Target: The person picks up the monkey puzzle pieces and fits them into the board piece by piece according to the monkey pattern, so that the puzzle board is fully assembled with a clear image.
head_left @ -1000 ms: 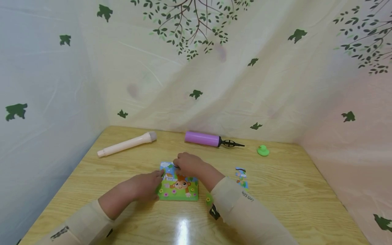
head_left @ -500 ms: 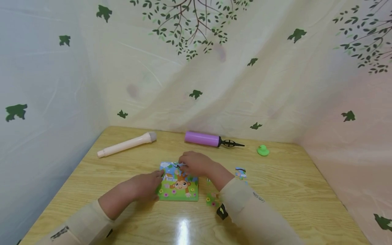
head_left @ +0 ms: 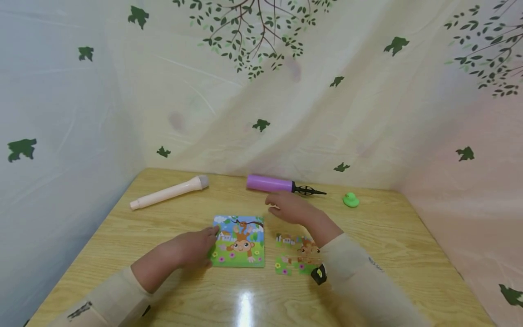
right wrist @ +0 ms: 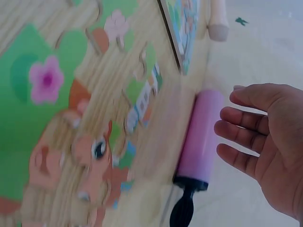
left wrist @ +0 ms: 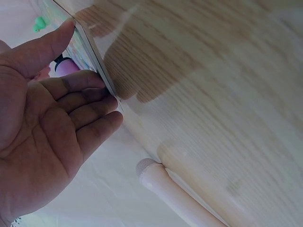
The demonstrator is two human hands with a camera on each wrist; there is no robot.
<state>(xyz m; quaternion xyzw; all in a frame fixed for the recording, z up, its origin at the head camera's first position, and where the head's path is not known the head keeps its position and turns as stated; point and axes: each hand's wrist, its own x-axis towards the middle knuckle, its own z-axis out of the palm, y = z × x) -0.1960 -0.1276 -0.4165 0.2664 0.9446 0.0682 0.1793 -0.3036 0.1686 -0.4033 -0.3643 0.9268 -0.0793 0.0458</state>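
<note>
A square picture puzzle (head_left: 241,250) with a monkey hanging from a branch lies flat on the table. My left hand (head_left: 195,249) is at its left side; in the left wrist view the thumb (left wrist: 52,45) touches the puzzle's edge and the loosely bent fingertips rest against that edge. Over the table, right of the puzzle, my right hand (head_left: 291,207) hovers with fingers relaxed and nothing held. Beneath its wrist lie several loose puzzle pieces (head_left: 309,250), with monkey, house and flower parts; the right forearm may cover others.
Along the back of the table are a pale microphone-shaped stick (head_left: 169,192), a purple hand pump (head_left: 269,184) with a black nozzle, and a green toy duck (head_left: 351,200). A leaf-printed cloth (head_left: 229,136) hangs behind.
My right hand has lifted off the puzzle's upper part and moved right, uncovering the branch on the picture. The left hand has stayed at the puzzle's left edge.
</note>
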